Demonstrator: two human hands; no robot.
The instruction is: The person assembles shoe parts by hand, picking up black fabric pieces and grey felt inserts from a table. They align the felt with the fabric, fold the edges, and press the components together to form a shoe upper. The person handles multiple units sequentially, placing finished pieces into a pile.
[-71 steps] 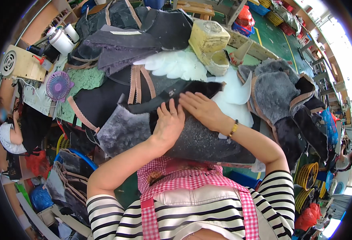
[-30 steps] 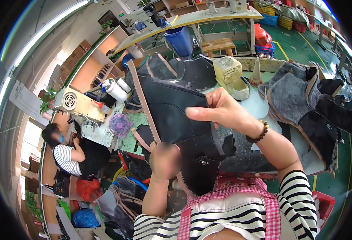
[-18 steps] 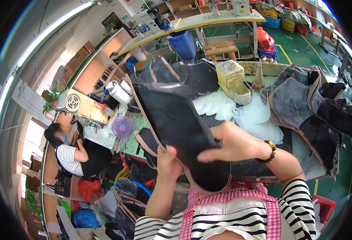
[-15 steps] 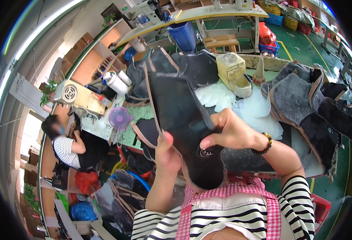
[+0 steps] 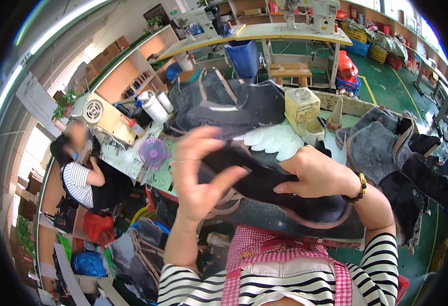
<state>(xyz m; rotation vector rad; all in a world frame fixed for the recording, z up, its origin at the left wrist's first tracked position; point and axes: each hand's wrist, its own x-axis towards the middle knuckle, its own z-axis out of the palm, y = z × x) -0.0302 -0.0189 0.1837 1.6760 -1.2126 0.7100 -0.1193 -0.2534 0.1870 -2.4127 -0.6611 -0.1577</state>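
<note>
A black boot upper (image 5: 265, 186) with a tan, stitched-looking edge is held over the bench in front of my chest. It lies tilted, its rounded end toward the right. My right hand (image 5: 318, 173) grips its upper side, thumb pressed on the dark face and fingers hidden behind. At its left end, my left hand (image 5: 196, 176) is raised with fingers apart and blurred by motion. The left thumb overlaps the dark piece; whether it touches cannot be made out. White thin sheets (image 5: 272, 140) lie behind the upper, beside a yellowed block-shaped holder (image 5: 301, 107).
Dark fleece-lined uppers (image 5: 372, 137) are heaped at the right, and more dark pieces (image 5: 234, 109) at the back. A purple fan (image 5: 153, 153) and a cream sewing machine (image 5: 107, 120) stand left, where a co-worker (image 5: 84, 176) sits. A blue bin (image 5: 243, 58) stands beyond the bench.
The boot upper has swung from upright to lying sideways, its rounded end now at the right. My left hand has let go and opened; my right hand has kept its grip.
</note>
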